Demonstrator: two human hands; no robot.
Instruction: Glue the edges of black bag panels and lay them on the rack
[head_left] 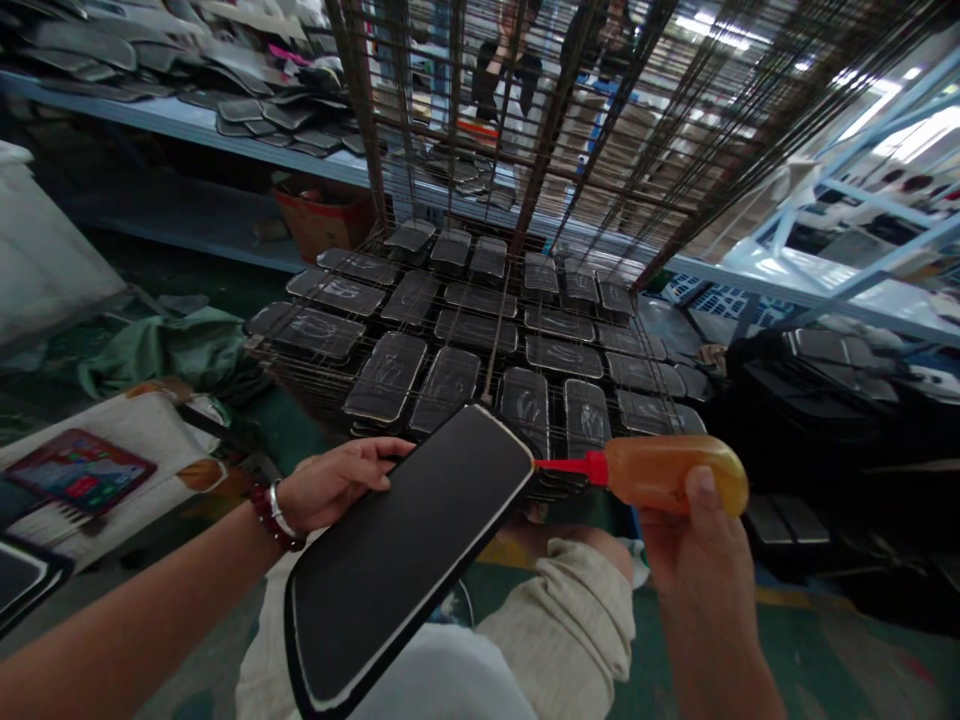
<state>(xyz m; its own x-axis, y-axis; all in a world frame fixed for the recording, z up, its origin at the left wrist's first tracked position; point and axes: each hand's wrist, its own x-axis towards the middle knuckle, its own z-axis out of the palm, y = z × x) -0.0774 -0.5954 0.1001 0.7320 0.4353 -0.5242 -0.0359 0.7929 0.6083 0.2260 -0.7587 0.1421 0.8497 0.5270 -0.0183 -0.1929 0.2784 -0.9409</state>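
A black panel [412, 555] with rounded corners and a pale line along its border lies tilted above my lap. My left hand [341, 487] grips its upper left edge, thumb on top and the other fingers partly hidden. In my right hand [701, 530] is a squeeze bottle [671, 474] of amber liquid, held sideways. The bottle's red nozzle [570, 465] points left, its tip at the panel's upper right corner. Beyond the panel, many similar panels [386, 377] lie in rows on a wire rack [486, 375].
The rack's upright wire layers [532, 150] rise behind the rows. At the left a phone [81, 470] lies on a white surface [161, 450], near green cloth [180, 355]. A blue shelf [172, 115] holds more panels. A red box [322, 215] sits below it. Dark stacks [817, 400] stand right.
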